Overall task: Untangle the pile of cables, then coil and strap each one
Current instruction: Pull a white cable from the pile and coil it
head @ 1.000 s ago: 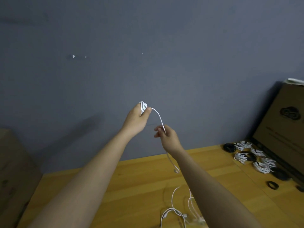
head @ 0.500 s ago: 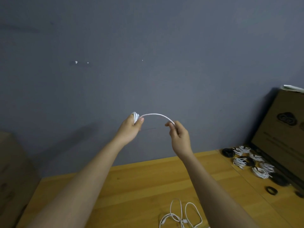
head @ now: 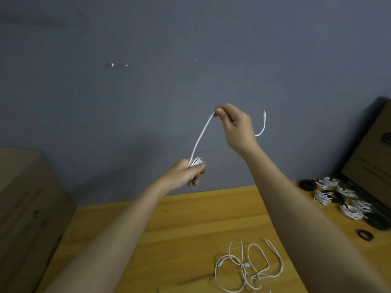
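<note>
Head view | left hand point(head: 183, 174) fingers clench coiled white cable point(head: 198, 142) | right hand point(head: 234, 125) fingers pinch its thin strand

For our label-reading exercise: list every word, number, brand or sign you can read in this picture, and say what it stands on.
No readable text.
Cardboard box at right: a dark printed logo at the frame edge, cut off and too blurred to read.
Cardboard box at left: faint smudged marks, unreadable.
</note>
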